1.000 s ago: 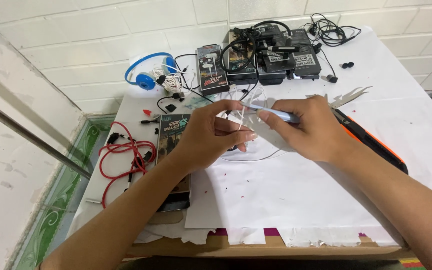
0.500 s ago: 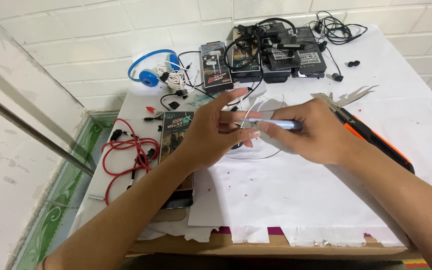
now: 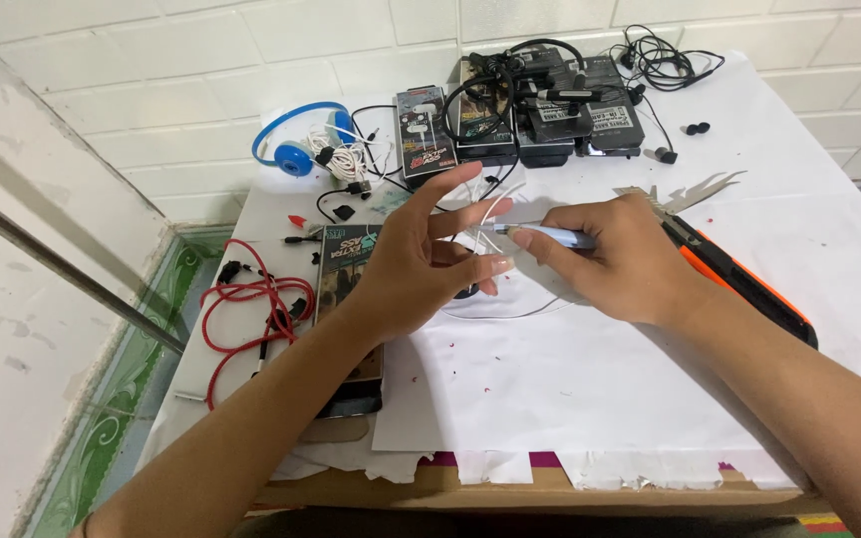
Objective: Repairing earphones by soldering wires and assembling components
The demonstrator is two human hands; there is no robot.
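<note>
My right hand (image 3: 618, 259) grips a slim light-blue pen-like tool (image 3: 550, 235), its tip pointing left. My left hand (image 3: 429, 261) faces it with the index and middle fingers spread upward while thumb and lower fingers pinch a small white earphone piece with thin white wires (image 3: 478, 221) by the tool's tip. Both hands hover over white paper (image 3: 590, 389) covering the table. What sits directly under the hands is hidden.
Blue headphones (image 3: 296, 149) and a white cable bundle (image 3: 356, 159) lie at the back left. Several boxed earphone packages (image 3: 540, 105) and black cables (image 3: 665, 65) line the back wall. A red cable (image 3: 251, 309) lies left, a dark package (image 3: 346, 264) beside it, an orange-black tool (image 3: 739, 289) right.
My left hand's index and middle fingers have opened and lifted; the hands stay together around the white wires. The view shifted slightly.
</note>
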